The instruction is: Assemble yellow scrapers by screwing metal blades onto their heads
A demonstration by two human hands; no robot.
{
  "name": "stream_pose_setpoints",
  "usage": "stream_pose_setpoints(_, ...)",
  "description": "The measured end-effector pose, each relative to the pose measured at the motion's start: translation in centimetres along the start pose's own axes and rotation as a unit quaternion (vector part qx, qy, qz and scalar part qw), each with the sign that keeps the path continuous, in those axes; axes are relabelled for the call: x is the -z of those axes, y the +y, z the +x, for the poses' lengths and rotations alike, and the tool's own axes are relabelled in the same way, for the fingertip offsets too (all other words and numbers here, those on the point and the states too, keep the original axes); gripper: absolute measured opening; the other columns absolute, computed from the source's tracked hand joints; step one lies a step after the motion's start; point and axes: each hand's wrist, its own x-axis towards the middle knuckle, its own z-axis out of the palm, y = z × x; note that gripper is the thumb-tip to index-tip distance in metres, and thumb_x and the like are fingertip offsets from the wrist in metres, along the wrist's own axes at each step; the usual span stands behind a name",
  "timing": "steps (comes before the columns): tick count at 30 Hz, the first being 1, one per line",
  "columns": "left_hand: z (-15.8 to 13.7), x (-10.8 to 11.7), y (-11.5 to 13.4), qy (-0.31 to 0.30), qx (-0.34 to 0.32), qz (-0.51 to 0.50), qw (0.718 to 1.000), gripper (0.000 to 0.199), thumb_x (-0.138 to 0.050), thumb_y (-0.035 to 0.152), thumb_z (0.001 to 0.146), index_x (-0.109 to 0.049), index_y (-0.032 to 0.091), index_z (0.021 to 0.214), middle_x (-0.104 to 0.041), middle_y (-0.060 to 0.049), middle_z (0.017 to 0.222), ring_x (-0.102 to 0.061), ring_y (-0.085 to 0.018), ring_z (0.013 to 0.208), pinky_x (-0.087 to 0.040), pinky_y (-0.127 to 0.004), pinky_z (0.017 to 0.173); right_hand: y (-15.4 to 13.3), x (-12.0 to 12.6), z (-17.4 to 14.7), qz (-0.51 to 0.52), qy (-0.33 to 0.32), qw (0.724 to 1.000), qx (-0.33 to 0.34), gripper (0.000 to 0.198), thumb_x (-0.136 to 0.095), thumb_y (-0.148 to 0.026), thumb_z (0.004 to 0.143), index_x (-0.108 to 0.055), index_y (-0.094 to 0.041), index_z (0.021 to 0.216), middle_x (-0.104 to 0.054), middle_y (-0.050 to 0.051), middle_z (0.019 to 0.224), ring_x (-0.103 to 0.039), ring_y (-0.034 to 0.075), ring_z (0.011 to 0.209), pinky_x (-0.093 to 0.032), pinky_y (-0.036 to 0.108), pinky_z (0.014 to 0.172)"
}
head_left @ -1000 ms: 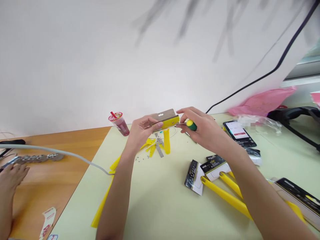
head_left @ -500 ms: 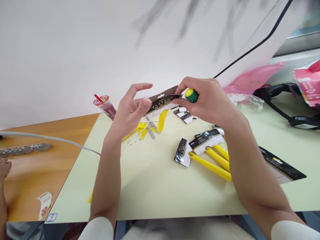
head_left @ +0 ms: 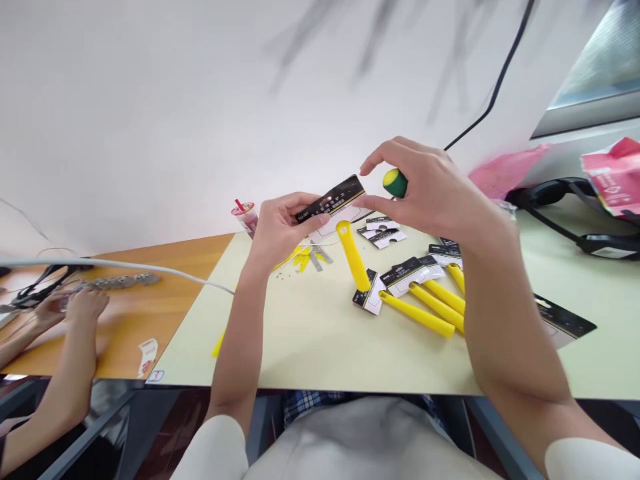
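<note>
My left hand (head_left: 287, 223) pinches a black-and-white packaging card (head_left: 333, 203) between thumb and fingers, above the table. A yellow handle (head_left: 353, 257) with a hole near its upper end hangs from the card's lower edge toward me. My right hand (head_left: 420, 183) is at the card's right end, thumb close to its edge and index finger raised apart; whether the thumb touches it I cannot tell. A tool with a green and yellow handle (head_left: 395, 183) is tucked in this hand, its far end hidden. Below lie more yellow handles (head_left: 417, 313) with cards (head_left: 407, 275).
Small cards (head_left: 383, 231) lie behind, and yellow and grey strips (head_left: 313, 257) with tiny metal bits at left. A drink cup (head_left: 245, 217) stands by the wall. At right are a black headset (head_left: 565, 207) and pink bags. A co-worker's hands (head_left: 75, 307) are at the left table.
The view has shifted right and the card has turned its printed front toward me. My left fingers have closed on it. My right fingers have opened away from the card's end.
</note>
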Motion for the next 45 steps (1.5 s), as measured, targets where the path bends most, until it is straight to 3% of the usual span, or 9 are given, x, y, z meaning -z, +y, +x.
stream_pose_setpoints(6,-4.1,2.0,-1.3,0.068,0.060,-0.108,0.990,0.046,-0.104,0.039,0.065,-0.085,0.020,0.102,-0.083,-0.007,0.097,-0.075,-0.018,0.079,-0.063,-0.028,0.070,-1.8,1.9,-1.8,0.003,-0.004,1.000,0.006,0.025,-0.070,-0.051,0.103,-0.068,-0.029,0.115,-0.079,0.004,0.110,-0.066,0.022,0.081,-0.049,0.041,0.086)
stream_pose_setpoints(10,-7.0,1.9,-3.1,0.078,0.089,-0.172,0.978,0.041,-0.103,0.035,0.067,-0.084,0.022,0.101,-0.082,-0.006,0.097,-0.073,-0.015,0.075,-0.059,-0.024,0.064,-0.4,1.2,-4.5,-0.056,-0.126,0.990,-0.036,0.030,-0.066,-0.056,0.104,-0.070,-0.027,0.106,-0.074,0.000,0.082,-0.061,0.019,0.065,-0.040,0.034,0.067)
stream_pose_setpoints(15,-9.6,-1.2,-7.2,0.065,0.193,-0.258,0.944,0.044,-0.105,0.031,0.061,-0.082,0.021,0.097,-0.081,-0.003,0.092,-0.070,-0.011,0.070,-0.058,-0.023,0.063,3.1,-3.5,-11.1,-0.124,-0.329,0.930,-0.105,0.039,-0.063,-0.059,0.103,-0.072,-0.021,0.107,-0.077,0.010,0.094,-0.070,0.027,0.079,-0.039,0.034,0.065)
stream_pose_setpoints(17,-10.1,-2.7,-9.4,0.041,0.255,-0.274,0.926,0.047,-0.107,0.031,0.057,-0.082,0.018,0.094,-0.081,-0.004,0.093,-0.073,-0.013,0.075,-0.061,-0.025,0.069,4.1,-5.2,-13.7,-0.134,-0.372,0.911,-0.119,0.040,-0.059,-0.057,0.105,-0.072,-0.020,0.111,-0.078,0.014,0.099,-0.073,0.031,0.090,-0.040,0.035,0.068)
stream_pose_setpoints(24,-9.1,-6.2,-15.7,-0.020,0.365,-0.242,0.899,0.059,-0.111,0.036,0.048,-0.082,0.014,0.094,-0.082,-0.011,0.101,-0.077,-0.020,0.086,-0.065,-0.033,0.080,5.6,-6.9,-17.6,-0.142,-0.392,0.897,-0.145,0.038,-0.050,-0.046,0.109,-0.072,-0.015,0.116,-0.077,0.017,0.100,-0.074,0.033,0.095,-0.043,0.037,0.077)
stream_pose_setpoints(32,-6.8,-10.3,-18.6,-0.045,0.336,-0.173,0.925,0.057,-0.107,0.026,0.056,-0.078,0.014,0.103,-0.083,-0.014,0.114,-0.077,-0.025,0.096,-0.063,-0.044,0.095,7.8,-6.8,-18.3,-0.188,-0.409,0.878,-0.161,0.047,-0.046,-0.047,0.108,-0.079,-0.013,0.106,-0.078,0.022,0.100,-0.074,0.034,0.091,-0.046,0.042,0.080)
stream_pose_setpoints(39,-4.4,-14.5,-19.5,-0.074,0.214,-0.030,0.974,0.036,-0.090,0.014,0.078,-0.077,0.010,0.111,-0.077,-0.023,0.130,-0.071,-0.031,0.123,-0.049,-0.044,0.116,9.3,-5.8,-18.7,-0.193,-0.398,0.875,-0.196,0.050,-0.045,-0.055,0.109,-0.077,-0.016,0.108,-0.079,0.023,0.107,-0.075,0.039,0.102,-0.048,0.043,0.079)
stream_pose_setpoints(42,-4.6,-14.0,-18.4,-0.117,0.175,0.069,0.975,0.042,-0.081,0.021,0.089,-0.073,0.010,0.129,-0.068,-0.025,0.144,-0.065,-0.033,0.133,-0.046,-0.046,0.120,8.3,-4.5,-17.8,-0.193,-0.357,0.887,-0.220,0.038,-0.055,-0.054,0.105,-0.072,-0.021,0.111,-0.079,0.023,0.100,-0.075,0.042,0.093,-0.047,0.044,0.070)
stream_pose_setpoints(45,-6.6,-11.1,-16.3,-0.148,0.099,0.184,0.967,0.052,-0.078,0.033,0.094,-0.068,0.014,0.141,-0.061,-0.023,0.152,-0.050,-0.038,0.150,-0.038,-0.051,0.128,5.9,-2.3,-16.4,-0.136,-0.261,0.939,-0.175,0.020,-0.049,-0.041,0.109,-0.062,-0.027,0.116,-0.076,0.018,0.091,-0.072,0.038,0.080,-0.046,0.047,0.070)
